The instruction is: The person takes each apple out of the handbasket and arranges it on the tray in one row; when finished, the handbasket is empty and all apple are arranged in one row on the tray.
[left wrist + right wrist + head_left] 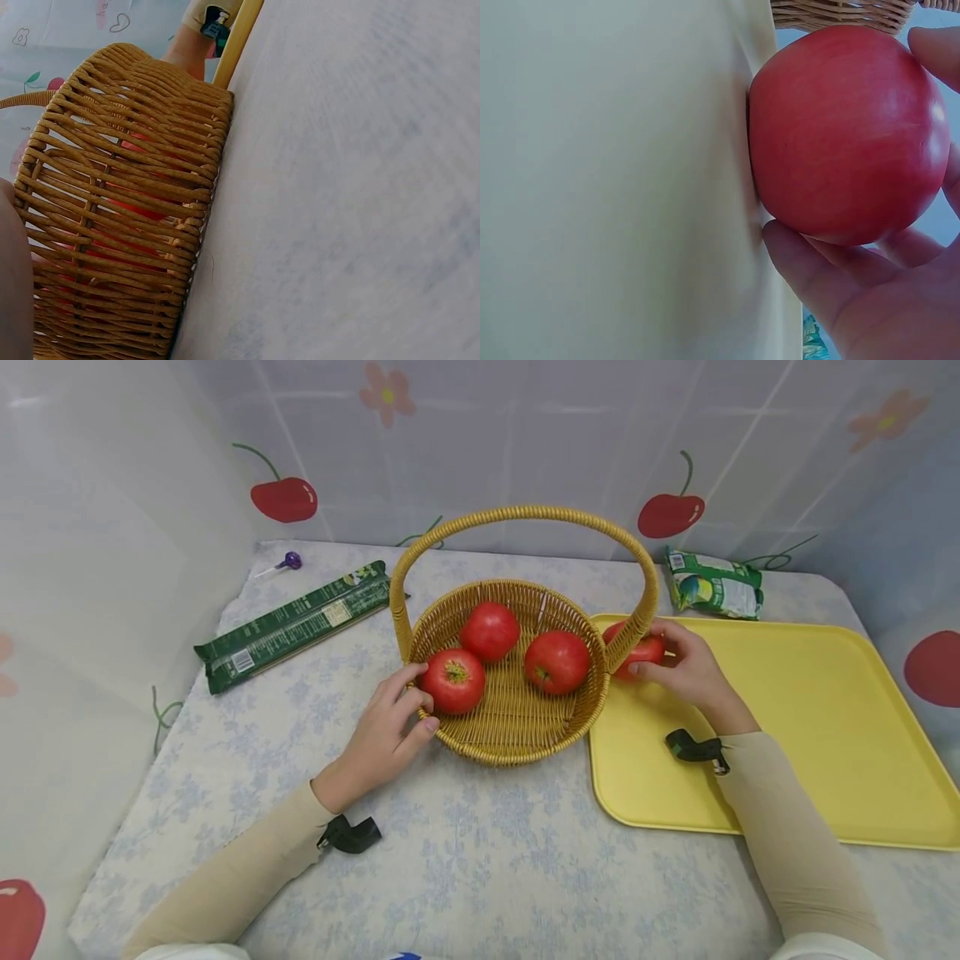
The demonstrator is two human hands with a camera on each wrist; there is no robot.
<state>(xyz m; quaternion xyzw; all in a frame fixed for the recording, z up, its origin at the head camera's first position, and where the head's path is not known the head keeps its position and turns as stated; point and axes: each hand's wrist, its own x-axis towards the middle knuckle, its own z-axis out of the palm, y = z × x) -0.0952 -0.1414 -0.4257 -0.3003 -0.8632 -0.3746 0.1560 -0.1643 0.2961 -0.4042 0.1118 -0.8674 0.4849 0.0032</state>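
Wicker basket [517, 727] holds 3 tomatoes [556, 662]; our right hand [686, 670] curls fingers round the last tomato [643, 651] (on the tray [825, 710]), while our left hand [386, 731] grips the rim.

- the basket [517, 727] is golden-tan woven wicker.
- four tomatoes are red; the one on the tray [643, 650] is a smooth pinkish red.
- the tray [825, 710] is plain pale yellow.
- the counter [480, 860] wears a white cloth with faint blue-grey flowers.
- the long packet [296, 625] is dark green.
- the small bag [714, 582] is green and white.
- both sleeves [240, 868] are beige.
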